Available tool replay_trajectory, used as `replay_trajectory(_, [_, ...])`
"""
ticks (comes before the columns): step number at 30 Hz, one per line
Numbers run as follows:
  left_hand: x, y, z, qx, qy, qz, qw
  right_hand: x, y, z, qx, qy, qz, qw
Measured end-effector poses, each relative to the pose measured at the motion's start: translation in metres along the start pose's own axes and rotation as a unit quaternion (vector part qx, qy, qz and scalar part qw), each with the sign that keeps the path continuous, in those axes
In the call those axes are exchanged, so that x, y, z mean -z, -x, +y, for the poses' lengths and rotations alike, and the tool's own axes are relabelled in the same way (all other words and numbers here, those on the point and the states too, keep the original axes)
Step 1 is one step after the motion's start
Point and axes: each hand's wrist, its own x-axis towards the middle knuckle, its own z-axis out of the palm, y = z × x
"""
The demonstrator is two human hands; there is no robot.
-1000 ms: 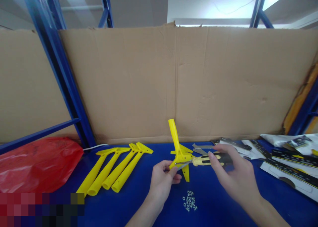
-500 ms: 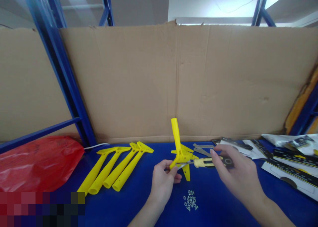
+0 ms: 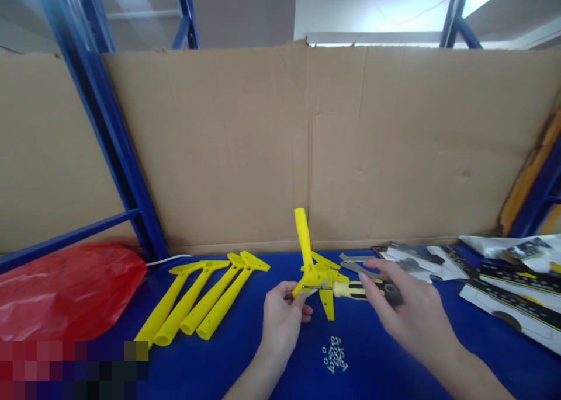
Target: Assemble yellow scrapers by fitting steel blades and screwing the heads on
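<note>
My left hand [image 3: 283, 315] pinches the lower end of a yellow plastic handle [image 3: 302, 233], whose tube points upward. A screwdriver [image 3: 348, 289] lies level, its tip against the handle's head near my left fingers. Around the screwdriver's dark rear end, my right hand [image 3: 409, 306] has its thumb and fingers closed. Other yellow pieces [image 3: 326, 303] lie on the blue surface just behind and below the held handle. Closer to me is a small pile of nuts and screws [image 3: 335, 354].
Several yellow handles [image 3: 225, 298] lie side by side at the left, beside a red bag [image 3: 70, 289]. Metal blades [image 3: 357, 264] and black-and-white packages [image 3: 512, 306] are on the right. A cardboard sheet [image 3: 241, 143] stands behind the blue table [image 3: 175, 374].
Both hands, the held handle and the screwdriver have shifted slightly left. The handle's tube leans a little more to the left.
</note>
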Motion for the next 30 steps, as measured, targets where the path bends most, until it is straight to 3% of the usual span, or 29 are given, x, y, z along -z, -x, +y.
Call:
replay_trajectory(6, [0.0002, -0.0014, 0.0020, -0.007, -0.007, 0.011, 1.000, 0.0018, -0.0014, -0.0025, -0.090, -0.009, -0.052, 0.995])
replay_trajectory(13, [0.0012, -0.0036, 0.0032, 0.010, -0.009, 0.022, 1.000, 0.0056, -0.0019, -0.0026, -0.096, -0.073, -0.128, 0.985])
replay_trajectory(22, [0.0001, -0.0024, 0.0034, 0.003, -0.007, 0.018, 1.000, 0.0012, -0.0026, -0.0031, -0.088, -0.019, -0.076, 0.993])
replay_trajectory(26, [-0.0006, -0.0004, 0.0038, -0.002, -0.006, 0.011, 1.000, 0.0007, -0.0022, -0.0019, -0.110, -0.022, -0.082, 0.990])
replay_trajectory(30, [0.0000, 0.0001, 0.0041, -0.009, -0.014, 0.010, 1.000, 0.0031, -0.0018, -0.0033, -0.087, -0.027, -0.093, 0.991])
